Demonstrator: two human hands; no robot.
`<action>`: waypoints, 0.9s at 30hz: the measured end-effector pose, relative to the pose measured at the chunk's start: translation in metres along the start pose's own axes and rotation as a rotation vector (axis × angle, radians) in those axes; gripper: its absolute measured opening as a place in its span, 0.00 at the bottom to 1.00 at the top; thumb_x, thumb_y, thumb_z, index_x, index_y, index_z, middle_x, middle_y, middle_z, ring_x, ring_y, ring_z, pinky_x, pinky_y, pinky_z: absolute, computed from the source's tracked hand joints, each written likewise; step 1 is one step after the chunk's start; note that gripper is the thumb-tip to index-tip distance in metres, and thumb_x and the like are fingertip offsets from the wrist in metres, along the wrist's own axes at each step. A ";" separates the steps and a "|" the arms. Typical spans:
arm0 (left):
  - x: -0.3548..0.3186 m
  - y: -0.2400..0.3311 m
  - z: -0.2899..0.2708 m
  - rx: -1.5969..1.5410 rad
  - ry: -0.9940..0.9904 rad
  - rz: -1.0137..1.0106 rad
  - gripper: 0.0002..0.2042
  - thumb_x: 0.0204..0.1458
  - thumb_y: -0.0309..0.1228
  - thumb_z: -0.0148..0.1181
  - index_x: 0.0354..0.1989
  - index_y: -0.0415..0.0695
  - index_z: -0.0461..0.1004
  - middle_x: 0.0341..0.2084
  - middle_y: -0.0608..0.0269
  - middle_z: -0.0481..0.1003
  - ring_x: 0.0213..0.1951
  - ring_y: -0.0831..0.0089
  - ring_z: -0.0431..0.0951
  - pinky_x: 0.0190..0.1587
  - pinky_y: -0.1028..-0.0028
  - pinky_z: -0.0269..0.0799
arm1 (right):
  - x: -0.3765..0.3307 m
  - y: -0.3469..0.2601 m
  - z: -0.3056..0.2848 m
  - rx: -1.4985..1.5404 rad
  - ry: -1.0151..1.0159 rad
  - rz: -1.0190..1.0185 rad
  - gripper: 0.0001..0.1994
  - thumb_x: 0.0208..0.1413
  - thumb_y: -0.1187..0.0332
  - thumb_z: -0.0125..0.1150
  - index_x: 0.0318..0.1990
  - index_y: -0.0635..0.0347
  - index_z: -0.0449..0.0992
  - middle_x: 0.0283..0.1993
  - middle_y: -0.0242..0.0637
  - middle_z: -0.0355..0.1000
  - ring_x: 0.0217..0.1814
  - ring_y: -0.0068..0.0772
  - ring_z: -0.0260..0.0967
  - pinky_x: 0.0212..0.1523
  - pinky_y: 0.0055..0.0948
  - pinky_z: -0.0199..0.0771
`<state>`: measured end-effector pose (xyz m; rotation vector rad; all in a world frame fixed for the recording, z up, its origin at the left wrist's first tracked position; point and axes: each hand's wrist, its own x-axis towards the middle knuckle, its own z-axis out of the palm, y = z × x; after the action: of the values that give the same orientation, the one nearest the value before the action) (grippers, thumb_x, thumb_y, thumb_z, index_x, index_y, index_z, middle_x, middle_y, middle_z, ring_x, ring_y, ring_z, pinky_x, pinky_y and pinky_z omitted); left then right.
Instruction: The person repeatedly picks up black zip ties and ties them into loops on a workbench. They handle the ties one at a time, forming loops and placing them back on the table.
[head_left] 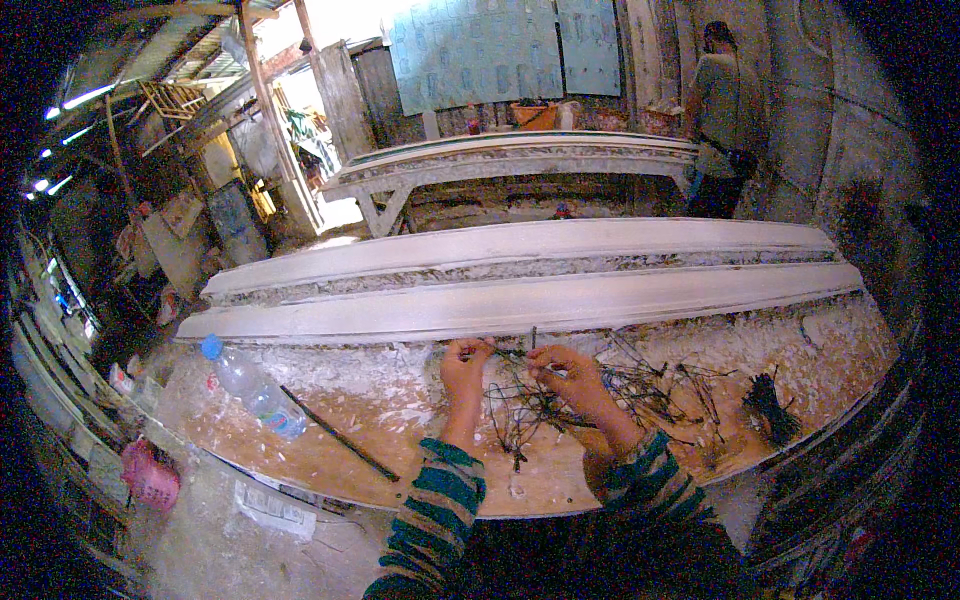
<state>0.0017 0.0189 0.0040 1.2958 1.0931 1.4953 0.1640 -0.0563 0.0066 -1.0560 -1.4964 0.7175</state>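
My left hand [466,368] and my right hand [572,382] are close together over a wooden workbench [330,440], both pinching thin dark wires [520,385] pulled up from a tangled pile of wire pieces [640,390]. The fingers of both hands are closed on the strands. Both forearms wear green and dark striped sleeves. Just beyond my hands lie two long white plaster mouldings [520,305], running left to right across the bench.
A plastic water bottle [255,390] with a blue cap lies on the left of the bench beside a dark rod [340,435]. A tied bundle of dark wires [770,408] lies at right. Another person [725,115] stands by a second bench [520,160] at the back.
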 end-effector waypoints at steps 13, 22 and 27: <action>-0.003 -0.005 0.002 0.003 -0.176 0.122 0.05 0.43 0.20 0.55 0.28 0.39 0.75 0.26 0.63 0.76 0.30 0.78 0.73 0.34 0.79 0.66 | -0.007 -0.041 0.004 0.045 -0.231 -0.100 0.04 0.43 0.71 0.62 0.29 0.58 0.76 0.38 0.38 0.70 0.42 0.33 0.66 0.45 0.29 0.64; -0.005 -0.009 0.006 0.093 -0.380 0.019 0.05 0.43 0.27 0.61 0.26 0.40 0.74 0.21 0.68 0.73 0.25 0.81 0.69 0.30 0.81 0.64 | 0.002 -0.020 -0.005 0.010 0.080 0.043 0.04 0.41 0.73 0.61 0.23 0.60 0.71 0.25 0.30 0.70 0.29 0.22 0.65 0.35 0.24 0.65; -0.011 -0.004 0.009 -0.059 -0.643 0.023 0.07 0.42 0.30 0.63 0.25 0.42 0.73 0.20 0.71 0.71 0.25 0.83 0.68 0.29 0.82 0.63 | 0.010 -0.005 -0.018 -0.145 0.412 0.063 0.05 0.41 0.74 0.60 0.23 0.60 0.68 0.23 0.30 0.69 0.26 0.22 0.63 0.33 0.22 0.64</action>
<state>0.0124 0.0097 -0.0024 1.5934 0.6080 0.9967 0.1808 -0.0518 0.0189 -1.2784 -1.1744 0.4049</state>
